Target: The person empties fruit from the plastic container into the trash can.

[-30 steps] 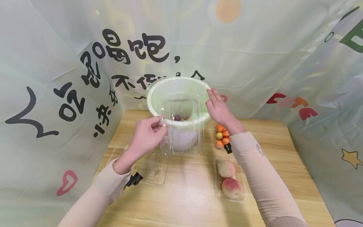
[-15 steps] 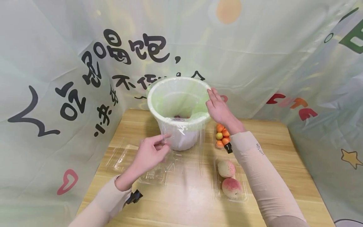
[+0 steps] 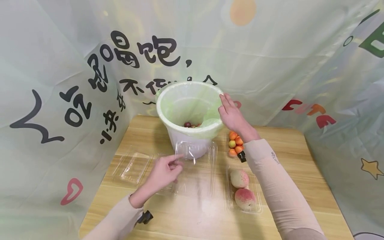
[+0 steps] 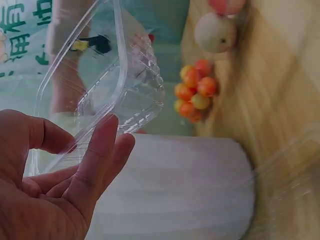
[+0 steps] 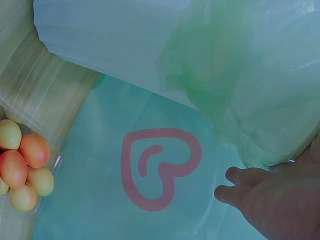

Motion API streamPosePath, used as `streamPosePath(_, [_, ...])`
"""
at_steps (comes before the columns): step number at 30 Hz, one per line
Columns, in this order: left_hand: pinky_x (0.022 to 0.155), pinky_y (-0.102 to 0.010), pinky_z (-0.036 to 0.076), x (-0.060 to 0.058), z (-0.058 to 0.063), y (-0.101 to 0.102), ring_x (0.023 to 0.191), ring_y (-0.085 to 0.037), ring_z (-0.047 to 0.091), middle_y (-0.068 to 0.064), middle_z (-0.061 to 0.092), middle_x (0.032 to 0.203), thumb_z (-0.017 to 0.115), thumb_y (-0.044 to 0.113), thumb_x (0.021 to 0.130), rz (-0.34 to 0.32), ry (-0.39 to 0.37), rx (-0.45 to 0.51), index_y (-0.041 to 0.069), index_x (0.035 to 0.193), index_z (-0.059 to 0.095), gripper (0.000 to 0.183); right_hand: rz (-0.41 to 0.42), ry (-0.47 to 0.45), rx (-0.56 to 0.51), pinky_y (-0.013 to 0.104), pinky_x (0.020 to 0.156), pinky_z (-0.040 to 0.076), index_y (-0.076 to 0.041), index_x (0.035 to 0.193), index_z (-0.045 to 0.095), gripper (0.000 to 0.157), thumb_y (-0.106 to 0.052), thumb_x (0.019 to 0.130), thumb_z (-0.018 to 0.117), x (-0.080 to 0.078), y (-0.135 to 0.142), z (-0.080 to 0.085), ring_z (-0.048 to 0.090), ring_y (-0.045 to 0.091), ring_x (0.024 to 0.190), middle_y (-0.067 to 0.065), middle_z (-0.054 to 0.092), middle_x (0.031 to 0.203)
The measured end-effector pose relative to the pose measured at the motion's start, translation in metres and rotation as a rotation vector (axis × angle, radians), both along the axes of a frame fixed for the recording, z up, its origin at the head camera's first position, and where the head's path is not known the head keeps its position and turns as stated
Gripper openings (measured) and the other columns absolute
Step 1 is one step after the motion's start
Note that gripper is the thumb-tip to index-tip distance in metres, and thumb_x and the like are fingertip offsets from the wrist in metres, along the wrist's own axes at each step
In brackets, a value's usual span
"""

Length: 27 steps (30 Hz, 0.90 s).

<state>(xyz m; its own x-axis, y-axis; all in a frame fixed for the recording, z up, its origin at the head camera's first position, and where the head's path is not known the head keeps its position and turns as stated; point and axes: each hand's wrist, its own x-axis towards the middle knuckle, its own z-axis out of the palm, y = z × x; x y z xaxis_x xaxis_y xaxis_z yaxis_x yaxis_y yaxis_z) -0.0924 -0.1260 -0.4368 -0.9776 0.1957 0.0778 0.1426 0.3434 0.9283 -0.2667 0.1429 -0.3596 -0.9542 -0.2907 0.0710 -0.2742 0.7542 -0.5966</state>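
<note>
My left hand pinches the side edge of a clear plastic container, which stands raised in front of the bin. The left wrist view shows its ribbed hollow, with thumb and fingers on the rim. A white bin with a light green bag lining it stands at the back. Several small dark and reddish fruits lie inside it. My right hand rests against the right side of the bin's rim, its fingers fairly straight. In the right wrist view its fingertips show beside the bag.
Two peaches sit in a clear tray on the right. Behind them, small orange and yellow fruits fill another clear container. An open clear container lies on the left of the wooden table. Printed cloth walls enclose the table.
My left hand has moved down and slightly right, lowering the clear container from in front of the bin's opening to below its rim. The right hand has stayed at the rim.
</note>
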Motion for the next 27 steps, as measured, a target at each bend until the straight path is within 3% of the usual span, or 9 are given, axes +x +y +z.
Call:
streamPosePath(6, [0.043,-0.027,0.051,-0.005,-0.027,0.005,0.049,-0.007,0.063,-0.010,0.075,0.084,0.059,0.002,0.086,-0.008,0.014,-0.086,-0.001,0.118,0.070,0.034,0.004,0.002,-0.001,0.057,0.122,0.012,-0.021,0.161,0.009,0.061,-0.038,0.104,0.020,0.000,-0.001,0.000,0.004,0.028,0.154,0.000,-0.003,0.168])
streamPosePath(9, [0.040,-0.030,0.052,-0.006,-0.040,0.009,0.044,-0.014,0.063,-0.012,0.074,0.084,0.058,0.004,0.087,-0.034,-0.053,-0.073,-0.002,0.123,0.066,0.037,0.004,0.001,-0.003,0.057,0.122,0.011,-0.021,0.161,0.009,0.061,-0.038,0.104,0.020,-0.001,0.000,0.000,0.004,0.028,0.154,0.001,-0.002,0.168])
streamPosePath(14, [0.037,-0.028,0.049,-0.009,-0.058,0.013,0.042,-0.026,0.061,-0.005,0.064,0.063,0.058,0.004,0.088,-0.071,-0.137,-0.094,-0.006,0.135,0.054,0.049,0.002,-0.005,-0.004,0.057,0.122,0.011,-0.021,0.161,0.009,0.061,-0.038,0.104,0.020,0.000,0.001,0.000,0.005,0.029,0.154,0.001,-0.002,0.168])
streamPosePath(21, [0.033,-0.021,0.038,-0.009,-0.072,0.019,0.043,-0.034,0.061,0.003,0.054,0.050,0.055,0.004,0.088,-0.096,-0.176,-0.117,-0.009,0.146,0.039,0.062,0.000,0.003,-0.004,0.056,0.122,0.011,-0.020,0.161,0.010,0.061,-0.038,0.104,0.021,0.000,0.000,0.001,0.005,0.028,0.154,0.002,-0.001,0.168])
streamPosePath(27, [0.034,-0.022,0.039,-0.009,-0.084,0.022,0.048,-0.044,0.062,0.002,0.055,0.051,0.054,0.003,0.089,-0.129,-0.204,-0.125,-0.013,0.134,0.049,0.048,0.002,0.002,-0.002,0.057,0.122,0.011,-0.021,0.161,0.009,0.061,-0.038,0.104,0.020,0.001,0.001,0.001,0.003,0.027,0.154,0.001,-0.002,0.168])
